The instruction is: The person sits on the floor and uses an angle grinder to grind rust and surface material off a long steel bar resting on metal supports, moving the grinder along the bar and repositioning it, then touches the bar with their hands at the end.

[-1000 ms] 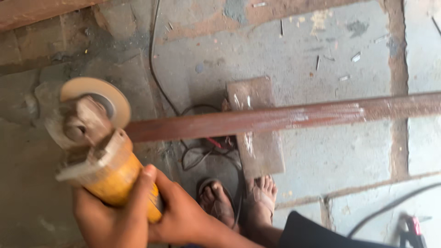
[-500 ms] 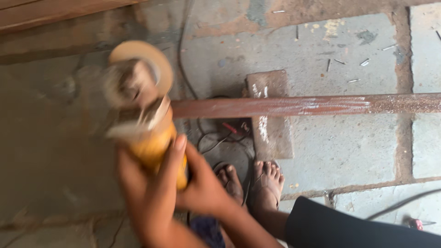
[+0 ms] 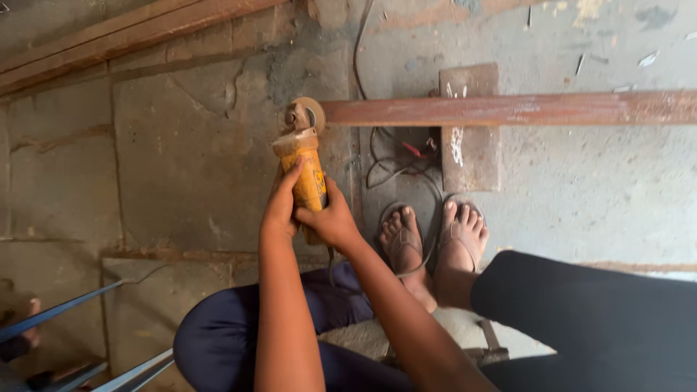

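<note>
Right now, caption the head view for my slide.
Both hands, left hand and right hand, grip a yellow angle grinder at a rusty steel bar's end.

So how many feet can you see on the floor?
2, both in sandals: one foot sits just right of the hands holding the yellow grinder, the other foot is beside it, below the rusty bar.

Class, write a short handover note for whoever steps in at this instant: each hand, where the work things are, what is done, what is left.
Left hand and right hand: both in a grip on the yellow angle grinder.
Its disc sits at the near end of the rusty steel bar; contact cannot be told.
The bar rests across a metal block on the floor.
Done: grinder brought to the bar end.
Left: no cut or ground mark shows on the bar.
</note>
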